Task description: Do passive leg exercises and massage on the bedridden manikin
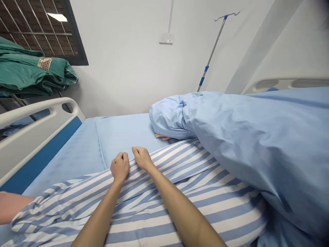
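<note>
A: Closest in are the left forearm (99, 212) and the right forearm (180, 206), reaching over a striped cloth (195, 202). What are the hands doing?

B: The left hand (119, 167) is a tight fist on a fold of the cloth. The right hand (142, 157) is curled narrow, pinching the same fold just beside it. Both are holding, and neither is open.

A: Where does the cloth lie?

B: On the blue sheet (123, 133) of the bed, between the white rail (31, 144) along the left edge and the blue blanket (257, 154) heaped toward the right edge. Its stripes and its long fold run on a slant, from lower left up toward the far right.

A: What could go wrong from here?

B: Each hand seems to have only a little cloth, so a hard tug could pull it free. A tug could also drag on the bare arm (12, 207) at the left edge, or on the hand (162, 137) poking out from under the blanket, since the cloth lies close to both.
</note>
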`<state>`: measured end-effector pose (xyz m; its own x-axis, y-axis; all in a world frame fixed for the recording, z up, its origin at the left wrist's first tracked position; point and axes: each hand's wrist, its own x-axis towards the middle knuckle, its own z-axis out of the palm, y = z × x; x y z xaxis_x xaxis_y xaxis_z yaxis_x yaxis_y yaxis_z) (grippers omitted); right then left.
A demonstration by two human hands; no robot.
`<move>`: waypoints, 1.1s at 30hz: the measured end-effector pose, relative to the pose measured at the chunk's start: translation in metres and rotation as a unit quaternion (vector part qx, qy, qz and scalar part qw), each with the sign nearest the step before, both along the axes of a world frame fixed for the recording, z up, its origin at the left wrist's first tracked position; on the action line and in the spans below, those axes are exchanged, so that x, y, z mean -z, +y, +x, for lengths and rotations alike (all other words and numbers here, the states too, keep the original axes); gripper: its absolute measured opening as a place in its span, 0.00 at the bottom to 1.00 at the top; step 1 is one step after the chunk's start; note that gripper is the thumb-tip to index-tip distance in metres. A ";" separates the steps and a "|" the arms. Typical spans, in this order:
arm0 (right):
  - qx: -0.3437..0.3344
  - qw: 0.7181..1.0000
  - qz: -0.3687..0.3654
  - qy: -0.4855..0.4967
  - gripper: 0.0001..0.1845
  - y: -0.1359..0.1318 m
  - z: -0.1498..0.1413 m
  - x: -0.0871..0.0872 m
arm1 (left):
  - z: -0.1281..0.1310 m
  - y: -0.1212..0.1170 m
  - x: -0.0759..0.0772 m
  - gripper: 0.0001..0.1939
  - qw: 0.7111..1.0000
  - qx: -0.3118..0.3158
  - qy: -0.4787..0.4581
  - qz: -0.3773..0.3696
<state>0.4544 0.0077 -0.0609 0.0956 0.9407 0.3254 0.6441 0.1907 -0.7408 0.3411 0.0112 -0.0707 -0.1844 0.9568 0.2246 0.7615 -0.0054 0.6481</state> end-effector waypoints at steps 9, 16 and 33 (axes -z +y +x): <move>-0.001 0.982 0.031 0.186 0.23 0.007 0.008 0.003 | 0.012 0.011 -0.015 0.16 0.988 0.059 -0.142 0.029; 0.000 0.962 0.029 0.273 0.23 0.009 0.012 0.004 | 0.048 0.003 -0.006 0.16 0.987 0.066 -0.143 0.046; 0.039 0.993 0.014 -0.109 0.21 -0.006 0.043 -0.033 | 0.052 -0.005 0.003 0.17 0.997 0.053 0.059 -0.004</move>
